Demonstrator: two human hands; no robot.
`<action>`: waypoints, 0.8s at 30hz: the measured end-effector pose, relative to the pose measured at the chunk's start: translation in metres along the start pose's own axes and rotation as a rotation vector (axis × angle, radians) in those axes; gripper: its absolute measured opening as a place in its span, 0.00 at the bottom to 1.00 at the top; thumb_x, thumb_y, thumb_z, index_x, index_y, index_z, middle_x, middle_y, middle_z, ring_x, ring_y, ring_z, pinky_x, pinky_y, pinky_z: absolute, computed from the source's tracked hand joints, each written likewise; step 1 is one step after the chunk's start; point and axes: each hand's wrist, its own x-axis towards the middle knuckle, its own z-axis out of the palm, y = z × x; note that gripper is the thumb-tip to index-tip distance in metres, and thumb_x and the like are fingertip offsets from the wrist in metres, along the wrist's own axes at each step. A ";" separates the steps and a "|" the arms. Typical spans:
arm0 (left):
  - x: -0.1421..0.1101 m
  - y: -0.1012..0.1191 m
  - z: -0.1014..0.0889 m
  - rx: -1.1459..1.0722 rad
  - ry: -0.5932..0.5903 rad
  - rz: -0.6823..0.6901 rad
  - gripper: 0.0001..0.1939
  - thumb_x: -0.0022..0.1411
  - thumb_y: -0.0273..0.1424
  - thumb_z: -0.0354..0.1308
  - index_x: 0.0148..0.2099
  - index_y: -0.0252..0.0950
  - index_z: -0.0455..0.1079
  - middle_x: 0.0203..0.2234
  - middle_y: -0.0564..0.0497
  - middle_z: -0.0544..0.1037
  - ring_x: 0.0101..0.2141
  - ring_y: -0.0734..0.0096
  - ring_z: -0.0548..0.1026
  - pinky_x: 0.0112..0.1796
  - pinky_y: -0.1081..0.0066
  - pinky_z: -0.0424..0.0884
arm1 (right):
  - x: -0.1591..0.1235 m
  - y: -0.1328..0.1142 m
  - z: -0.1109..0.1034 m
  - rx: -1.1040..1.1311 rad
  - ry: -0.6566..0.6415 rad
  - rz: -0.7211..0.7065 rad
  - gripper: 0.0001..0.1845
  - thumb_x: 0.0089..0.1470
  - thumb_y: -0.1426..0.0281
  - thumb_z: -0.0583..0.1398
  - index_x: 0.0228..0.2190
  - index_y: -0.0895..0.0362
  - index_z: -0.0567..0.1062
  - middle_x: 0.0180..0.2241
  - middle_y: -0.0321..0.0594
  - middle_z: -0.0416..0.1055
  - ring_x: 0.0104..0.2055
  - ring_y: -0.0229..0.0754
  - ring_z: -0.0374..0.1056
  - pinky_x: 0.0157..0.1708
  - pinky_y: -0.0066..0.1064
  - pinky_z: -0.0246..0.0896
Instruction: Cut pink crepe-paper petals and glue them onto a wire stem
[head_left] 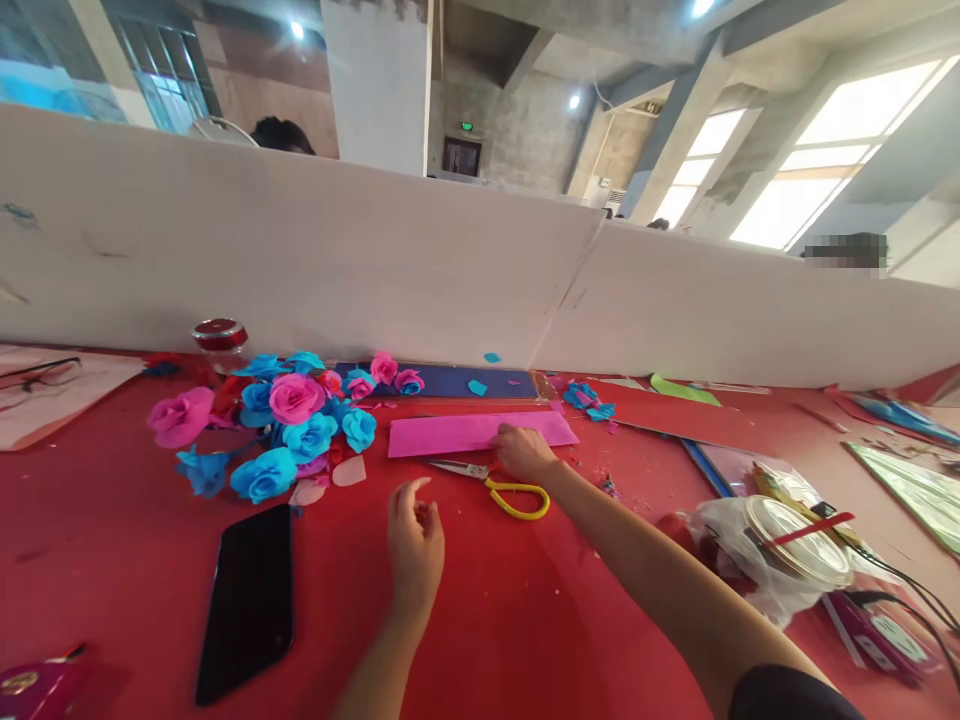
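My right hand reaches forward and rests its curled fingers on the near edge of a long pink paper strip lying on the red table. Scissors with yellow handles lie just below that hand. My left hand hovers over the table nearer to me, fingers loosely curled with the thumb up and nothing in them. A heap of pink and blue paper roses sits to the left of the strip.
A black phone lies face up at front left. A plastic bag with a clear lidded cup sits at right, with cables and paper sheets beyond. A white partition wall backs the table. A red-lidded jar stands by the wall.
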 end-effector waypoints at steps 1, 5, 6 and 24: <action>0.000 0.000 0.001 0.007 0.003 0.018 0.14 0.58 0.26 0.49 0.47 0.35 0.66 0.39 0.44 0.68 0.30 0.69 0.69 0.31 0.68 0.70 | 0.004 0.003 -0.004 0.025 0.001 0.021 0.15 0.54 0.70 0.55 0.38 0.51 0.80 0.40 0.42 0.75 0.39 0.43 0.71 0.37 0.29 0.62; -0.003 0.000 0.005 0.043 0.007 0.117 0.14 0.60 0.24 0.47 0.47 0.35 0.67 0.42 0.43 0.68 0.32 0.69 0.71 0.34 0.67 0.71 | 0.027 0.021 -0.022 0.117 0.058 0.125 0.16 0.56 0.68 0.54 0.42 0.51 0.79 0.41 0.40 0.77 0.42 0.42 0.71 0.38 0.27 0.62; -0.004 -0.001 0.006 0.056 0.002 0.140 0.15 0.61 0.24 0.46 0.48 0.35 0.67 0.43 0.43 0.68 0.34 0.68 0.71 0.35 0.67 0.72 | 0.034 0.025 -0.025 0.132 0.072 0.162 0.16 0.58 0.67 0.53 0.41 0.53 0.79 0.39 0.42 0.77 0.41 0.43 0.72 0.37 0.28 0.63; -0.011 -0.014 0.007 0.220 0.049 0.196 0.12 0.63 0.28 0.48 0.46 0.37 0.71 0.43 0.41 0.73 0.42 0.63 0.75 0.38 0.67 0.75 | 0.211 -0.044 0.004 0.344 0.128 -0.072 0.13 0.60 0.70 0.57 0.47 0.56 0.72 0.49 0.45 0.69 0.47 0.44 0.68 0.46 0.40 0.65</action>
